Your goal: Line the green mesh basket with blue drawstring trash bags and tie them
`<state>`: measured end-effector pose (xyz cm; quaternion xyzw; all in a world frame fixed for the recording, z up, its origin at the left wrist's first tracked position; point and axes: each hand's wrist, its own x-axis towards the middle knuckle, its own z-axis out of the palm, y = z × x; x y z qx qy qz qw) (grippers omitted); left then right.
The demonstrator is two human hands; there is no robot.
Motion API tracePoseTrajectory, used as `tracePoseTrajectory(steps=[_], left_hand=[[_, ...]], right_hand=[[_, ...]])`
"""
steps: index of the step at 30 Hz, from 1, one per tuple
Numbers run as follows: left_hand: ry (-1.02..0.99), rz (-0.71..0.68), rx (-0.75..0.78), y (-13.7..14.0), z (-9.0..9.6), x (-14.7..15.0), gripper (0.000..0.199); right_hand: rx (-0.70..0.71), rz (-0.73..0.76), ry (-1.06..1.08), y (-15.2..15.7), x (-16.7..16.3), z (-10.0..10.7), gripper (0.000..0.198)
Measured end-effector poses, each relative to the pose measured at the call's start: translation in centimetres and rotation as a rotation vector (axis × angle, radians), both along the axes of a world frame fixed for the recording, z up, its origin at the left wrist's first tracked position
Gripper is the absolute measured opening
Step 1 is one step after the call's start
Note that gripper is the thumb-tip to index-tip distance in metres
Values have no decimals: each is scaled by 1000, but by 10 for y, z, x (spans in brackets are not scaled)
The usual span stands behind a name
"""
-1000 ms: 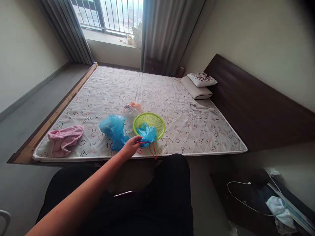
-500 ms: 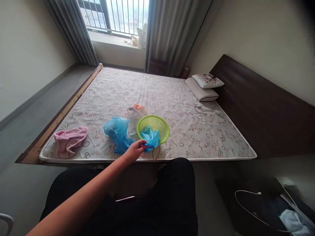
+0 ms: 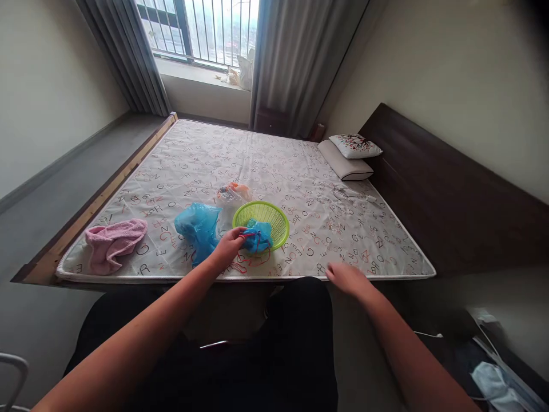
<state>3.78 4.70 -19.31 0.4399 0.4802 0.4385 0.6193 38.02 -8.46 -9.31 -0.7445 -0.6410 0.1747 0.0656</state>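
My left hand [image 3: 230,245] pinches the red-drawstring edge of a crumpled blue plastic bag [image 3: 261,233]. That bag rests partly inside a lime-green plastic basket [image 3: 281,228], its red cord looping down over the mattress. Over the near mattress edge, right of the basket, my right hand [image 3: 346,278] is curled closed, and nothing shows in it. Another blue plastic bag [image 3: 198,223] lies left of the basket, close beside my left hand. Behind the basket sits a clear plastic bag [image 3: 235,193] with orange on it.
All this lies on a letter-patterned mattress [image 3: 206,149]. A pink cloth [image 3: 115,241] is at its near left corner. Pillows [image 3: 349,157] lean by the dark headboard [image 3: 433,166], with a white cable [image 3: 355,193] nearer. Lower right, a dark surface holds a face mask [image 3: 493,382].
My right hand has come into view from the lower right. The blue bag in my left hand is bunched smaller, and its red cord hangs differently. The view has shifted slightly.
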Motion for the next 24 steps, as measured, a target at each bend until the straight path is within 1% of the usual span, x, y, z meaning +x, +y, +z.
tracePoseTrajectory(steps=[2,3,5,6,7,8,9,10,11,13,14,15,16,17,19,21,22,24], left_hand=[[-27,-13,0,4,8,8,52],[-29,-34,17,7,12,12,53],[-6,-75,78,13,20,17,50],[32,-80,110,17,24,17,45],[91,-73,136,21,28,16,39],[177,-59,156,24,32,13,33],[289,-49,182,28,36,8,33],[426,-49,228,31,42,2,38],[581,-62,290,34,47,-5,48],[916,-107,434,39,59,-17,68],[1067,-122,486,42,64,-22,73],[1184,-125,504,47,68,-27,75],[1250,-113,484,52,71,-30,72],[1243,-79,427,59,71,-34,66],[1084,28,259,76,66,-39,51],[881,117,93,91,52,-43,36],[808,142,28,96,43,-44,30],[701,165,-78,99,22,-41,25]], right_hand=[[-9,90,242,67,-32,-24,28],[5,141,397,94,-55,-33,36],[46,232,654,134,-101,-42,61],[63,273,680,148,-120,-45,62],[66,311,691,159,-133,-47,55],[61,345,695,167,-140,-49,43],[63,372,657,173,-141,-51,30],[86,373,598,178,-137,-52,18],[118,360,545,181,-130,-53,11],[204,294,461,185,-112,-54,16],[258,247,437,185,-104,-54,19],[321,186,425,185,-97,-54,22],[390,110,426,186,-92,-55,25],[447,7,466,187,-88,-56,27],[490,-241,631,189,-81,-63,30],[438,-460,798,193,-73,-75,29],[402,-538,841,193,-69,-83,27],[361,-637,856,191,-63,-100,21]])
